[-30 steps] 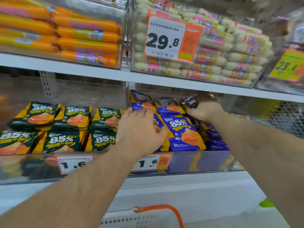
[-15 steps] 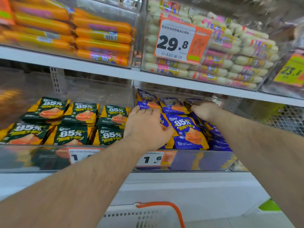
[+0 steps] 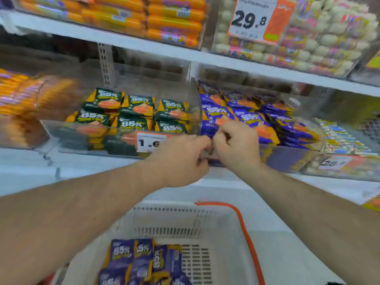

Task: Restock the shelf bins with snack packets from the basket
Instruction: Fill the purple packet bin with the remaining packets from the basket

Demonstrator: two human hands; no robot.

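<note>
Both hands met at the near front edge of the clear shelf bin (image 3: 287, 159) that held the purple snack packets (image 3: 253, 118). The left hand (image 3: 181, 159) had its fingers curled toward the right hand (image 3: 236, 145), and the two touched or nearly touched; the right hand's fingers were curled as well. Motion blur hid whether either grip enclosed anything, so I cannot tell what, if anything, they held. The purple packets lay in overlapping rows from the bin's near edge to its far side. Just left, in a neighbouring clear bin, green packets (image 3: 131, 112) marked 85% lay in rows behind a price tag (image 3: 150, 141) reading 1.6. Near the bottom of the view, the white basket (image 3: 205, 223) with an orange handle (image 3: 244, 229) sat below the shelf, and more purple packets in the basket (image 3: 139, 262) lay against its left part. Above, orange sausage sticks (image 3: 160, 19) filled the upper shelf.
</note>
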